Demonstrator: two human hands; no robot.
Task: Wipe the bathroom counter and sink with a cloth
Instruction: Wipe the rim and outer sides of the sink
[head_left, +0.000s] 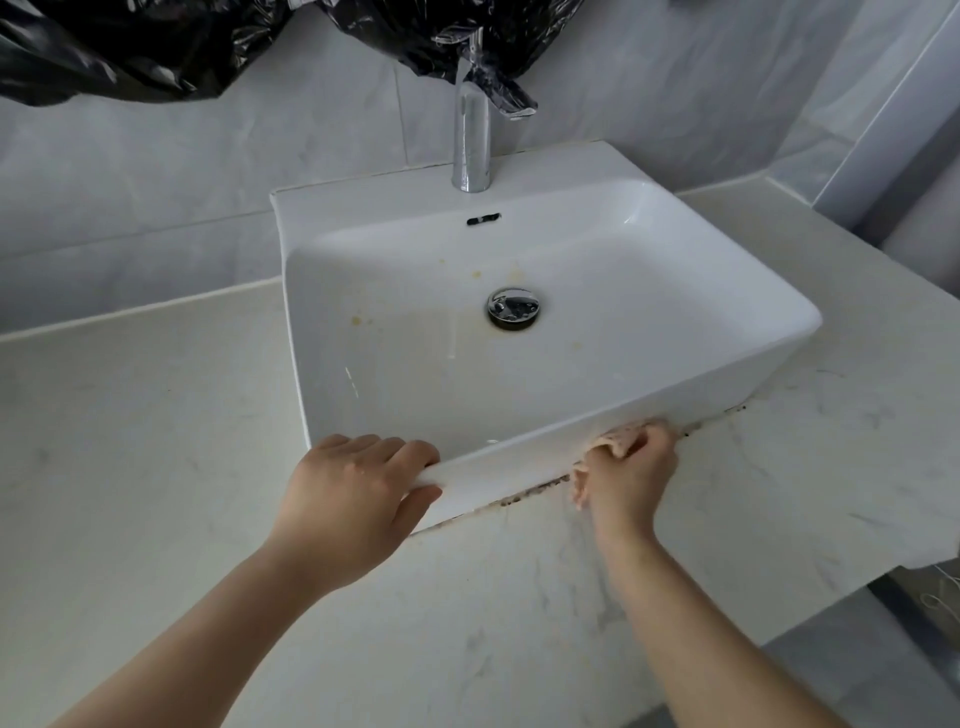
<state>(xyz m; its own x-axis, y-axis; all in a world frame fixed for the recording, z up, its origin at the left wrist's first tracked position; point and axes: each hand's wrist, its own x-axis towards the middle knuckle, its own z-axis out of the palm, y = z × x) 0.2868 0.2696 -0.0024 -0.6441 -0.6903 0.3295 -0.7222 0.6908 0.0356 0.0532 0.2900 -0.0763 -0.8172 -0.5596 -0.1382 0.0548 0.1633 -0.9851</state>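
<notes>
A white rectangular basin sink (701, 291) stands on a pale marble counter (156, 441). Yellowish stains mark the basin floor around the chrome drain (514, 308). My left hand (353, 493) grips the sink's front left rim, fingers over the edge and thumb on the outer wall. My right hand (631, 473) is closed on a small peach cloth (615, 439), pressed against the sink's front wall where it meets the counter. Dark grime (524, 496) lines that seam. Most of the cloth is hidden under my fingers.
A chrome tap (471, 140) rises behind the basin. Black plastic sheeting (130, 47) hangs on the tiled wall above. The counter's right edge (883, 566) drops off to a grey floor. A white door frame (893, 130) stands at the far right.
</notes>
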